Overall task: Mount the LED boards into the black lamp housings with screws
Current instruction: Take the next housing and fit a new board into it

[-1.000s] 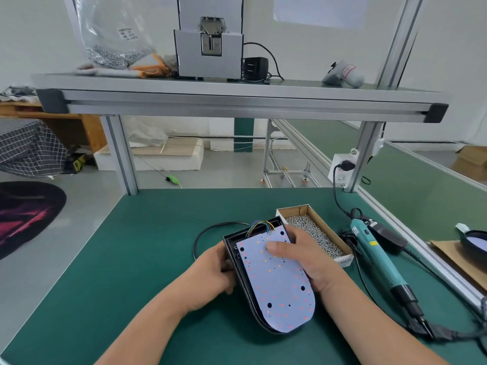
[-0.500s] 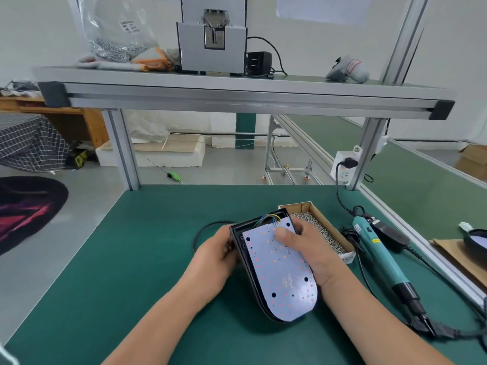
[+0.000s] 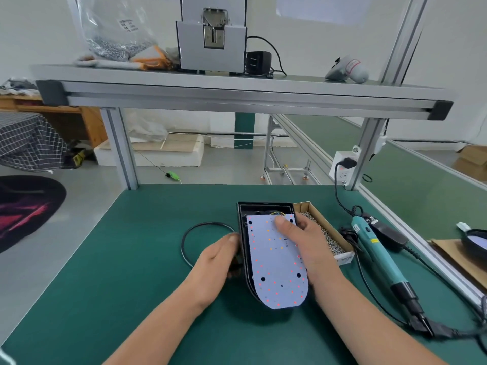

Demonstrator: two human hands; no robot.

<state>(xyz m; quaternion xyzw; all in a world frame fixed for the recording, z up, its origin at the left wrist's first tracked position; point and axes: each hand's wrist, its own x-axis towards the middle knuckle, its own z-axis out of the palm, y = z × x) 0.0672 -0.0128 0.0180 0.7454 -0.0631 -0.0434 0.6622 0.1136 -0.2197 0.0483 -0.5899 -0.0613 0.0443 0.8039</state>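
A green-matted bench (image 3: 131, 259) is filling the lower frame beneath an aluminium-profile shelf (image 3: 237, 96) that is carrying a grey box-shaped machine (image 3: 210, 46) and a clear bag of screws (image 3: 118, 35). At lower centre, a black lamp housing (image 3: 243, 248), straight-edged at its far end and rounded toward the camera, is lying on the mat with a pale, round-ended LED board (image 3: 274, 264), dotted red and orange, sitting in it. The right hand (image 3: 303, 246) is pressing its thumb flat on the board's far end, fingers wrapping the housing's right side. The left hand (image 3: 218, 256) is gripping the left wall, fingers curled. Right of the housing, a cardboard box of small screws (image 3: 329, 238) is touching the right hand, with a teal electric screwdriver (image 3: 379, 259) lying further right.
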